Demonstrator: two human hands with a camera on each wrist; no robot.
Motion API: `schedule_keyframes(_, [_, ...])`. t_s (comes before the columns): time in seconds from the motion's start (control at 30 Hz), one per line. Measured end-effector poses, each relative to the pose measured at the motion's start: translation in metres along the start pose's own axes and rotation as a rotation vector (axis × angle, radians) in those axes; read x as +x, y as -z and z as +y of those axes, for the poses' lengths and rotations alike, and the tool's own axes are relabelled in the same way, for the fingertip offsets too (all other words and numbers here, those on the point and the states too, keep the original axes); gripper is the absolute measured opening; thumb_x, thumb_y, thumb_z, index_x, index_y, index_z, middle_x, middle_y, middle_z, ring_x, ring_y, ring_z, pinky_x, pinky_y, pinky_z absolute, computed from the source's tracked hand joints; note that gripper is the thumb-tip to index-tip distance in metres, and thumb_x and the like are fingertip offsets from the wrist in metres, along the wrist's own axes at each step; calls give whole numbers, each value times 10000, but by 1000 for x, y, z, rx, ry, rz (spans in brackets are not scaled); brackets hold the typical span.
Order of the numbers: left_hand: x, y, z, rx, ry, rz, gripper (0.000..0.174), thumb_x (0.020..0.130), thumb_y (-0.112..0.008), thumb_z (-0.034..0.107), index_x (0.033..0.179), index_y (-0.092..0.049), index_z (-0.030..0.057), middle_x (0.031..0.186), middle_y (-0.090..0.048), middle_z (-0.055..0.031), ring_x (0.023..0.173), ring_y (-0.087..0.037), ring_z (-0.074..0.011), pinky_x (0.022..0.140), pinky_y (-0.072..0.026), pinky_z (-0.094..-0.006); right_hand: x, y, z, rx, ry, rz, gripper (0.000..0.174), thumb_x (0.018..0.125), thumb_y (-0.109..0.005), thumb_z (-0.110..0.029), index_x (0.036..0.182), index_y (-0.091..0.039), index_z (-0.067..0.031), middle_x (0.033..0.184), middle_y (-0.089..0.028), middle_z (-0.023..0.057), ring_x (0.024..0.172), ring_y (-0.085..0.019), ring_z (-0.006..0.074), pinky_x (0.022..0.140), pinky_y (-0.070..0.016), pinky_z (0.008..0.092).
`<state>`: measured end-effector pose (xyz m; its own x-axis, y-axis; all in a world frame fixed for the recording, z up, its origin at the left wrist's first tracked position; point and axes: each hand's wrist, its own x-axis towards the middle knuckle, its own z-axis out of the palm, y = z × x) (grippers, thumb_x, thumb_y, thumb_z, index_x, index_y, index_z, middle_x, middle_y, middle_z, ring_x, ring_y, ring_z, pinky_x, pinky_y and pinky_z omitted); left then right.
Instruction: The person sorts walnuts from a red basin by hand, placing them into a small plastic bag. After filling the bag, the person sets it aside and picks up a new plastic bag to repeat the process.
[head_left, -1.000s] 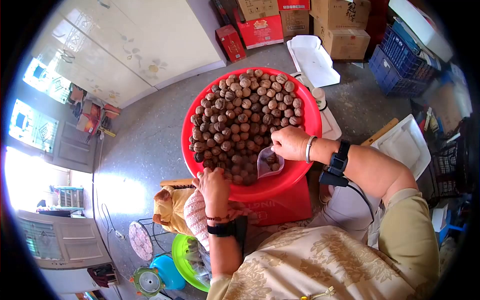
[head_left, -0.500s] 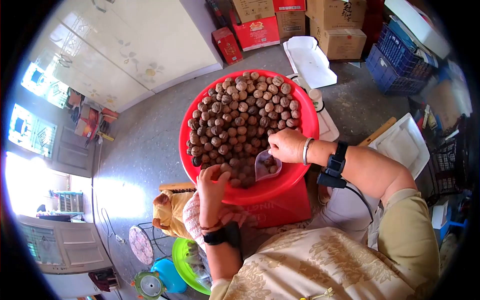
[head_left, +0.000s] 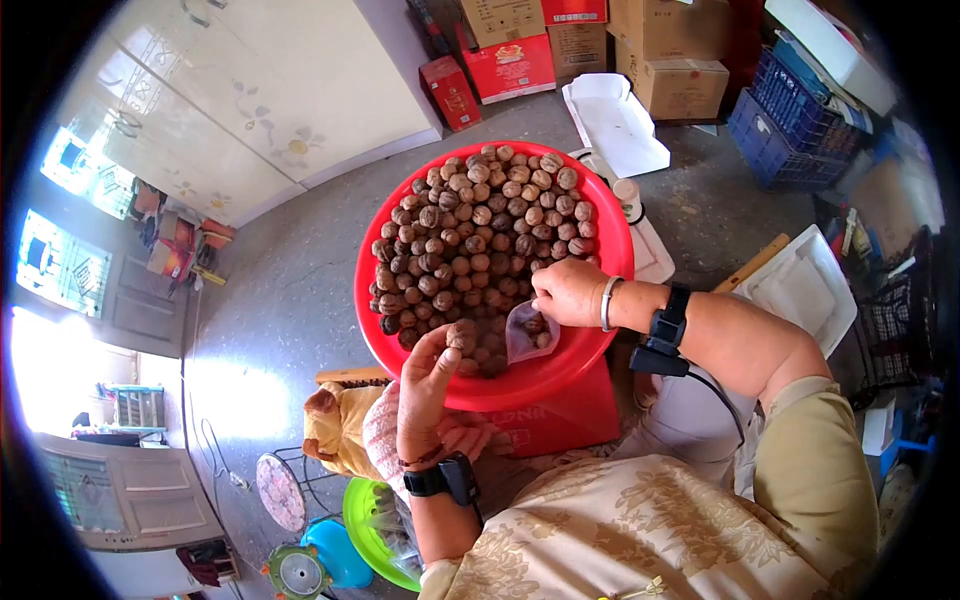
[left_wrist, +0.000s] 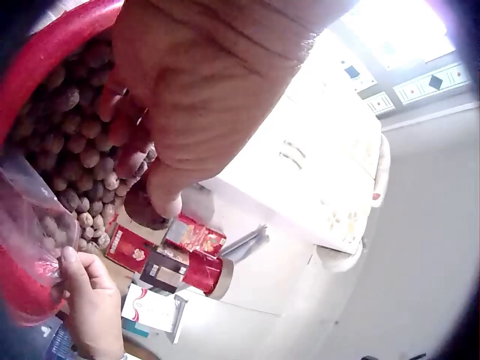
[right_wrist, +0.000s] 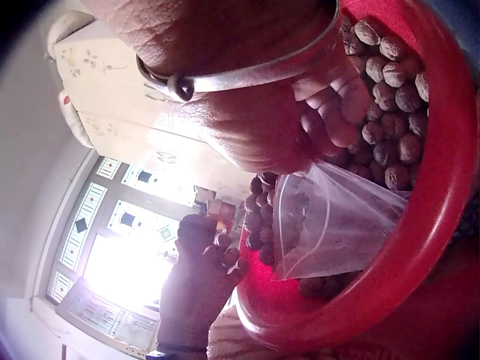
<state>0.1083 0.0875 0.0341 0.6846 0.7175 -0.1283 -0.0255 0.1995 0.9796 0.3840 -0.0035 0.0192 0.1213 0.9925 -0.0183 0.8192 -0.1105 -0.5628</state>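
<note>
Walnuts [head_left: 470, 215] heap up in a red basin [head_left: 614, 228]. At the basin's near left edge the left hand [head_left: 425, 385] pinches a walnut [head_left: 461, 336] between thumb and fingers; in the left wrist view that walnut [left_wrist: 142, 206] looks dark beside the thumb. The right hand [head_left: 572, 292] pinches the rim of a clear plastic bag [head_left: 530, 332] at the basin's near right, with a few walnuts inside. The right wrist view shows the bag [right_wrist: 322, 225] hanging open below the right hand [right_wrist: 262, 112], against the basin wall.
A red box [head_left: 550, 410] stands under the basin. Left of it are a yellow plush item [head_left: 345, 430], a green basin [head_left: 357, 520] and a round stool [head_left: 281, 490]. White trays [head_left: 615, 125], cartons [head_left: 683, 88] and blue crates [head_left: 775, 150] lie beyond.
The left hand has risen from the basin's near edge, turned, and now holds a walnut up. The right hand keeps its hold on the bag. The head view has shifted slightly.
</note>
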Motion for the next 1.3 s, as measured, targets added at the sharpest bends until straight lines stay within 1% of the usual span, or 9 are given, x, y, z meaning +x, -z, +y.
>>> schedule_keyframes(0.13, [6,-6,-3,67,-12,-18,314,972,-691,100,1268,-643,5,1120,-697,-46,980,-642,-121,876,-539,-271,1,-2,1,7,-9,-9,230,854,-707,-264,813,-694,-38,802,-688,207,804,-680,419,737,-532,512])
schedule_keyframes(0.23, [11,-20,-4,378,-118,7,357,881,-771,88,1221,-677,34,1079,-686,-42,980,-629,-154,873,-528,-294,1,-1,1,5,-18,-28,230,853,-709,-265,811,-694,-40,796,-687,205,799,-681,415,733,-532,505])
schedule_keyframes(0.3, [16,-30,-2,818,-405,-8,440,823,-791,60,1248,-676,50,1129,-672,-57,1031,-614,-186,943,-497,-319,1,-1,0,8,-31,-31,208,851,-703,-250,816,-701,-45,803,-690,209,802,-684,413,735,-535,500])
schedule_keyframes(0.33, [17,-36,2,894,-435,-3,480,780,-811,68,1244,-688,70,1196,-653,-105,1118,-592,-255,982,-482,-360,1,-1,0,8,-32,-32,208,851,-703,-250,816,-701,-45,803,-690,209,802,-684,413,735,-535,500])
schedule_keyframes(0.43, [19,-49,9,956,-526,153,464,776,-808,84,1228,-703,86,1204,-658,-116,1151,-579,-293,1023,-457,-389,1,-2,0,-13,-38,-15,184,849,-690,-228,822,-709,-48,818,-695,214,811,-686,415,739,-537,502])
schedule_keyframes(0.7, [30,7,-9,1182,-453,451,242,796,-781,159,1036,-756,147,1030,-679,-92,1026,-583,-339,933,-459,-453,0,0,-2,-21,-26,-24,198,857,-686,-230,831,-705,-35,819,-695,215,820,-684,426,747,-539,509])
schedule_keyframes(1.03, [60,3,-33,1589,-308,160,255,847,-720,220,1098,-759,191,995,-670,-108,1032,-610,-328,920,-454,-469,0,3,-3,-9,-43,-50,241,878,-701,-270,845,-699,-31,829,-696,207,833,-687,411,764,-537,504])
schedule_keyframes(1.23, [79,11,-55,1671,-78,-16,278,874,-687,241,1143,-695,169,926,-737,-104,903,-720,-305,784,-531,-457,1,1,-2,-5,-16,-48,262,882,-696,-282,853,-700,-22,844,-702,203,845,-689,411,770,-541,505])
schedule_keyframes(1.3, [82,9,-56,1656,-14,-12,336,880,-667,259,1203,-710,178,921,-749,-153,892,-728,-352,767,-563,-476,1,4,-5,-28,-46,-76,263,881,-694,-284,853,-703,-23,843,-706,203,853,-693,411,776,-545,500])
